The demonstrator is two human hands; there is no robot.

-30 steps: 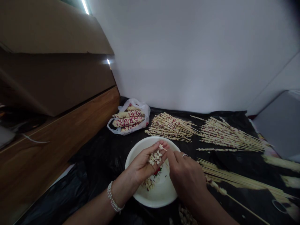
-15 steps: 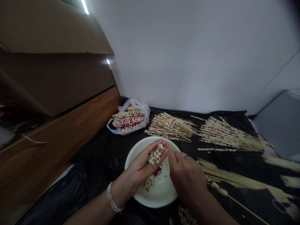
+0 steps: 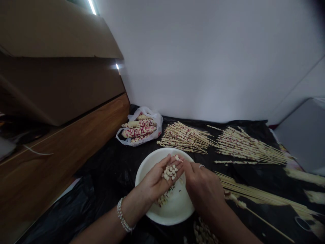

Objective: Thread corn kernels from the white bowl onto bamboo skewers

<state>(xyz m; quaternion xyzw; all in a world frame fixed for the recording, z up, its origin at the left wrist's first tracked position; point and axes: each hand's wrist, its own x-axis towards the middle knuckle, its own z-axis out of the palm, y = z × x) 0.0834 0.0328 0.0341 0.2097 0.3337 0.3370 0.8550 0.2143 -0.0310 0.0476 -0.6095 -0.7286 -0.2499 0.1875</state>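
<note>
Kernels (image 3: 169, 171) in left hand (image 3: 156, 181); right hand (image 3: 203, 189) hides skewer tip.

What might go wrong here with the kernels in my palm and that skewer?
The left hand cups loose kernels on an open, tilted palm, so some may roll off, though the white bowl beneath should catch most. The right hand works close at the left fingertips, so a pointed skewer could prick a finger.

Hands working over a bowl (image 3: 152, 162), skewers lying beyond

The left hand (image 3: 157, 179) is cupping kernels (image 3: 170, 171) above the bowl, the right hand (image 3: 203, 188) touching its fingertips. Behind are lying a bag of cobs (image 3: 139, 130) at left and loaded skewers (image 3: 185, 137) at right; bare sticks (image 3: 254, 195) are lying right.
</note>
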